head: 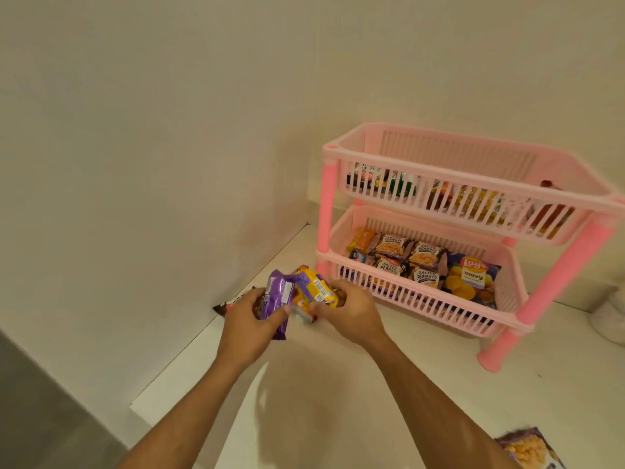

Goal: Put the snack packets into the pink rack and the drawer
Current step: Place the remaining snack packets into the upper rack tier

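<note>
Gripping a purple packet [278, 299] upright, the left hand [248, 316] sits at seven o'clock from the pink rack [439, 228]. Just beside it, the right hand [345, 309] pinches a yellow packet [316, 287]. Peanut packets [406, 257] fill the rack's lower tier at three o'clock.

At right, the pink rack [466, 211] is smooth slatted plastic; the snack packets [422, 262] are glossy film; the white counter [389, 384] is smooth and matt.
</note>
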Demonstrator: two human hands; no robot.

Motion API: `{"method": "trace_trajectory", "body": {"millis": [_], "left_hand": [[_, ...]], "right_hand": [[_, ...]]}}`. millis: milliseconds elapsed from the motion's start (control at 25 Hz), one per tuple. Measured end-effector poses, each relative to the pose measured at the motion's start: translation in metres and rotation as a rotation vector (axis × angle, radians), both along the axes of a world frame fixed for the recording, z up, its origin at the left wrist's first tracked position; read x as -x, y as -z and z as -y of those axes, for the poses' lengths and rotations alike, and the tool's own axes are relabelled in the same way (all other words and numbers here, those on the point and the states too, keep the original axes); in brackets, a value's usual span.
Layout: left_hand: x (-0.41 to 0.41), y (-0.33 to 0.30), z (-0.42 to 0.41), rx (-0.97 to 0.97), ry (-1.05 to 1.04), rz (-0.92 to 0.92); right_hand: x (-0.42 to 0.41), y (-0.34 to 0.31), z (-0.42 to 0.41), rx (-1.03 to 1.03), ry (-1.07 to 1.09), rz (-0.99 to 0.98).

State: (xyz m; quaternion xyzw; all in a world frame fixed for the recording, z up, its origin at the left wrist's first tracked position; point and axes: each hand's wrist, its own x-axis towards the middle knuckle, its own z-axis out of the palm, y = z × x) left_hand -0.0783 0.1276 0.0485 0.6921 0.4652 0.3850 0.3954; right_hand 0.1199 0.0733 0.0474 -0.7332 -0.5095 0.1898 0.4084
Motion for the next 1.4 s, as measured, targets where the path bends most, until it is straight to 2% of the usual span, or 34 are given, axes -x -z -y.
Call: {"method": "trace_trajectory", "body": {"millis": [160,320,560,760,880,1240,1320,1400], "left_hand": [[-0.047,-0.065,-0.006,-0.098,0.088,0.163],[-0.087,-0.120,-0.011,-0.173,0.156,0.223],[-0.133,-0.189,-0.031,-0.290,0.194,0.169],[-0.170,-0.246,-0.058,-0.278,0.201,0.158],[-0.189,-0.271,-0.081,-0.208,0.181,0.174],[-0.279,-0.280,-0.157,-0.157,0.259,-0.191],[-0.295,-0.270,-0.173,-0.144,0.267,-0.344],[-0.309,-0.260,-0.185,-0.205,0.278,-0.558]], "right_hand": [[-0.025,-0.069,0.026,-0.228,0.056,-0.047],[-0.044,-0.133,0.045,-0.311,0.071,0.035],[-0.090,-0.214,0.046,-0.322,0.222,0.210],[-0.140,-0.255,0.021,-0.284,0.300,0.085],[-0.163,-0.266,0.000,-0.269,0.353,0.020],[-0.218,-0.258,-0.084,-0.035,0.435,-0.053],[-0.230,-0.254,-0.099,0.042,0.400,-0.094],[-0.238,-0.253,-0.112,0.116,0.355,-0.054]]}}
